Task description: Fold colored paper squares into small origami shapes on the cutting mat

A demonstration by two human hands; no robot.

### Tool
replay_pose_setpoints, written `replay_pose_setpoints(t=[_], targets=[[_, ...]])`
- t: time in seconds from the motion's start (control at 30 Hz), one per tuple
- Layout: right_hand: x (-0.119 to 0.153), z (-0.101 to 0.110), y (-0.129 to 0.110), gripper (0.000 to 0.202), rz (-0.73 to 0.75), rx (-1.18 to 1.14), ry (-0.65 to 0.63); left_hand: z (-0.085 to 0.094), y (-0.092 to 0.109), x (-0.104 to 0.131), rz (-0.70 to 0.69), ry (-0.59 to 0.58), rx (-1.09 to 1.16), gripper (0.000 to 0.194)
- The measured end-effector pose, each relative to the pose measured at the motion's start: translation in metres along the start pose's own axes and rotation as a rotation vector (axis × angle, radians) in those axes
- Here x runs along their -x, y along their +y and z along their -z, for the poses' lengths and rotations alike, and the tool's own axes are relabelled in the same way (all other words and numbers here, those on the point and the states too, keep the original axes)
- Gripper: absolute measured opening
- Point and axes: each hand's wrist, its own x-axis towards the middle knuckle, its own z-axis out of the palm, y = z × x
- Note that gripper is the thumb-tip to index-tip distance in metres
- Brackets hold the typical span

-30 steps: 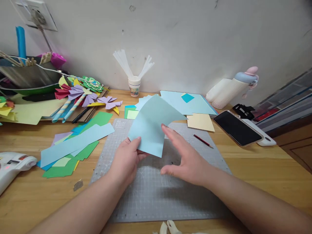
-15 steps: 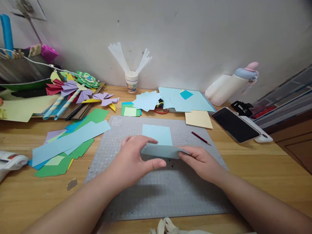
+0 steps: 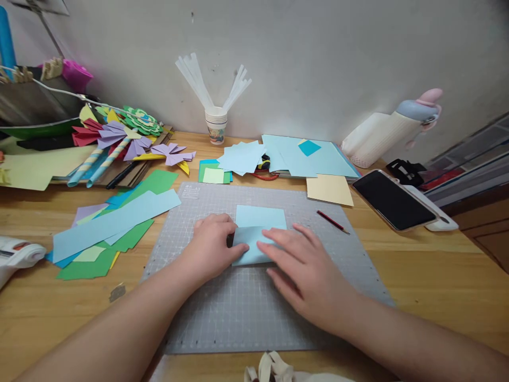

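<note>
Now blue paper (image 3: 251, 249) between left grip (image 3: 214, 243), right grip (image 3: 308, 265).

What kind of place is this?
It looks like a craft desk, maybe at home: there's a gridded cutting mat, a pile of coloured paper scraps, and folded paper flowers.

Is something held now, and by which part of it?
The nearer light blue paper: the left hand holds its left end; the right hand only lays fingertips on its right part.
</note>
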Motion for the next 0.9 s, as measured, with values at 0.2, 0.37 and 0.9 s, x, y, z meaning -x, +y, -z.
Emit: replay_pose_setpoints(t=[0.2,0.37,0.9], targets=[[-0.004,-0.017,0.002,0.035,0.16,0.1,-0.074,-0.004,-0.005,-0.001,0.035,0.029,0.113,0.024],[0.0,-0.004,0.028,0.035,0.373,0.089,-0.189,-0.009,-0.005,0.003,0.004,-0.031,0.237,0.034],[0.014,-0.002,0.02,0.036,0.267,-0.029,-0.182,-0.013,-0.002,-0.011,-0.051,0.039,0.05,0.018]])
